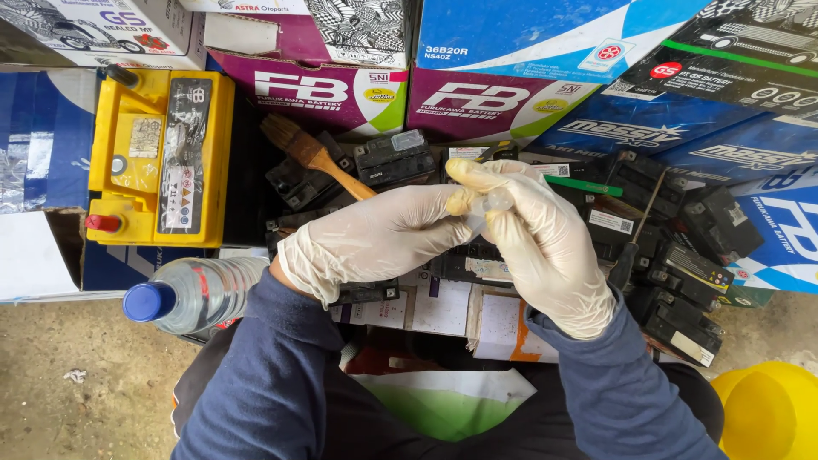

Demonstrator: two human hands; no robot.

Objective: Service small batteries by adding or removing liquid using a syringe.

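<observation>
Both my hands wear whitish thin gloves and meet over a pile of small black batteries [682, 247]. My left hand [375, 238] and my right hand [541, 247] pinch a small clear plastic piece [490, 204] between their fingertips. A wooden-handled paintbrush [311, 153] lies on the batteries, and its handle end disappears behind my left hand. I cannot tell whether that hand touches it. Dark blue sleeves cover both forearms.
A yellow car battery [162, 158] stands at the left. Near my left elbow lies a clear bottle with a blue cap [196, 294]. Stacked battery cartons [503, 102] line the back. A dark-handled tool [635, 247] rests among the batteries. At the bottom right corner sits a yellow round object [771, 413].
</observation>
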